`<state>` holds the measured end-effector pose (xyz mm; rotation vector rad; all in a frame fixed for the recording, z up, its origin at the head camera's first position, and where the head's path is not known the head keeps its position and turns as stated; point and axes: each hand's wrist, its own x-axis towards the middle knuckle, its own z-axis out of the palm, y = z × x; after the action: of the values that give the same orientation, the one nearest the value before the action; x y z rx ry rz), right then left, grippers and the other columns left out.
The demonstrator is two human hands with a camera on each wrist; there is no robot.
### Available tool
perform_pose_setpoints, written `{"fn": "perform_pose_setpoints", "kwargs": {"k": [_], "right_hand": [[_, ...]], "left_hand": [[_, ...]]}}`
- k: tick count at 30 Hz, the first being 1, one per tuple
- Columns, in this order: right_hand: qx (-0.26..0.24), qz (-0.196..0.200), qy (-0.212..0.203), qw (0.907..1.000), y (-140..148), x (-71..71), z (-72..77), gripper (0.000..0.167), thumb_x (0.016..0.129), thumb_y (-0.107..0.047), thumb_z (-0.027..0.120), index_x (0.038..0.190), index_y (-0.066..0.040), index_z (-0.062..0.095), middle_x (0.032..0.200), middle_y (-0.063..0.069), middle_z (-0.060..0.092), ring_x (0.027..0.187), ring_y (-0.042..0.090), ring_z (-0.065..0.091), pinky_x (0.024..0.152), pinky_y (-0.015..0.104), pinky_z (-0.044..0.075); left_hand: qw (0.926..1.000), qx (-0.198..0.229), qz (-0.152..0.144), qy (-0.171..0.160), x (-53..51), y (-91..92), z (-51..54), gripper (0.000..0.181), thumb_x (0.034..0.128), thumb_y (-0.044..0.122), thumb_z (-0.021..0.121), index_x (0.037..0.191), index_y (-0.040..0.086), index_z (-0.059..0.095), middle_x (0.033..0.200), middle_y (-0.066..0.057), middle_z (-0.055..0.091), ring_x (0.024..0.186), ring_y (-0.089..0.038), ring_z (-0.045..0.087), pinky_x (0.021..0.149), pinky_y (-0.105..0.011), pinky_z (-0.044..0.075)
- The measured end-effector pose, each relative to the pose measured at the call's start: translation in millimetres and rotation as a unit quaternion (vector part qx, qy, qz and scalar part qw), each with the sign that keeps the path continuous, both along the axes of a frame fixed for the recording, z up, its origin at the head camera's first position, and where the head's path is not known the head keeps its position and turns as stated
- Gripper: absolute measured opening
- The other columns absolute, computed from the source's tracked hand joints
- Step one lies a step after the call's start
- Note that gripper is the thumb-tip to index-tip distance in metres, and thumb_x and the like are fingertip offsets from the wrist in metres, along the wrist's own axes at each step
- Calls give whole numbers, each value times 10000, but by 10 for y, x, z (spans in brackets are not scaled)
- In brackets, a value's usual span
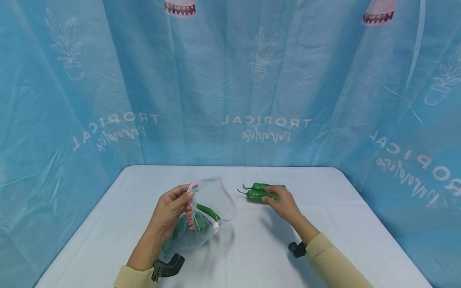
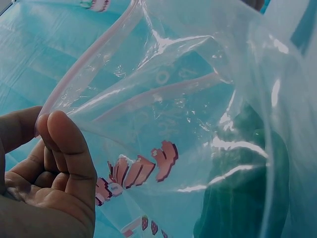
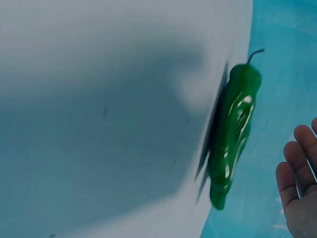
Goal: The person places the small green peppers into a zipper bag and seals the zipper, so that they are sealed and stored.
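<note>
My left hand (image 1: 171, 210) pinches the rim of the clear bag (image 1: 212, 190) between thumb and fingers, while my right hand (image 1: 283, 202) is to the right of the bag, its fingers loose and not closed round anything. Two green peppers lie to the right of the bag and a little beyond it: the near pepper (image 1: 256, 195) and the far pepper (image 1: 260, 186), side by side, stems towards the bag. Seen from my head, my right fingers and thumb cover their other ends; from my right wrist, a gap shows between my fingers and a pepper. More green peppers (image 1: 208, 211) are inside the bag, blurred by the plastic, below my left fingertips. The bag sits on the white table (image 1: 252, 248), its mouth spread towards the right.

The right wrist view shows one pepper's whole length, stem to tip, which my hand partly hides in the head view; I cannot tell which of the two it is. The left wrist view alone shows the small strawberries (image 2: 148, 225) printed low on the bag, under the pink print (image 2: 166, 158).
</note>
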<state>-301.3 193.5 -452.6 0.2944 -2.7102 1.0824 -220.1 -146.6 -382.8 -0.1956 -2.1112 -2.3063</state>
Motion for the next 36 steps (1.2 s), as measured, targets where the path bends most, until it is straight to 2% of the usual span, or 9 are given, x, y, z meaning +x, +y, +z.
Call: {"fn": "perform_pose_setpoints", "kwargs": {"k": [6, 16, 25, 30, 36], "right_hand": [[167, -130, -239, 9995, 88, -108, -65, 423, 849, -280, 697, 1206, -71, 611, 1195, 117, 622, 1145, 287, 546, 950, 458, 463], [405, -139, -335, 9985, 162, -260, -174, 425, 853, -264, 683, 1201, -31, 612, 1187, 146, 631, 1131, 302, 544, 952, 473, 456], [654, -313, -606, 9955, 201, -389, -220, 424, 847, -284, 679, 1190, -43, 623, 1202, 158, 617, 1144, 321, 531, 980, 482, 430], [605, -308, -701, 9952, 238, -420, -222, 418, 836, -262, 686, 1173, -22, 630, 1185, 184, 618, 1126, 340, 535, 970, 489, 430], [672, -249, -565, 9958, 240, -419, -227, 420, 821, -253, 702, 1145, 6, 641, 1168, 206, 626, 1104, 354, 562, 945, 480, 449]], "left_hand": [[10000, -27, 36, -26, 5, 5, 9, 431, 912, 221, 622, 1226, -55, 515, 771, 48, 565, 595, -60, 539, 604, -202, 524], [10000, -88, 42, -20, -4, 16, 7, 442, 912, 220, 622, 1240, -55, 511, 774, 58, 559, 599, -55, 531, 591, -203, 516], [9999, -104, 57, -25, -6, 23, 3, 433, 912, 221, 622, 1232, -50, 515, 780, 51, 559, 604, -59, 535, 608, -204, 522], [9999, -113, 33, 5, -6, 27, 1, 433, 915, 219, 617, 1233, -55, 512, 775, 55, 559, 604, -57, 535, 607, -213, 519], [9999, -110, 47, -1, -8, 29, -3, 427, 916, 215, 615, 1230, -56, 514, 774, 58, 559, 603, -56, 534, 612, -215, 517]]}}
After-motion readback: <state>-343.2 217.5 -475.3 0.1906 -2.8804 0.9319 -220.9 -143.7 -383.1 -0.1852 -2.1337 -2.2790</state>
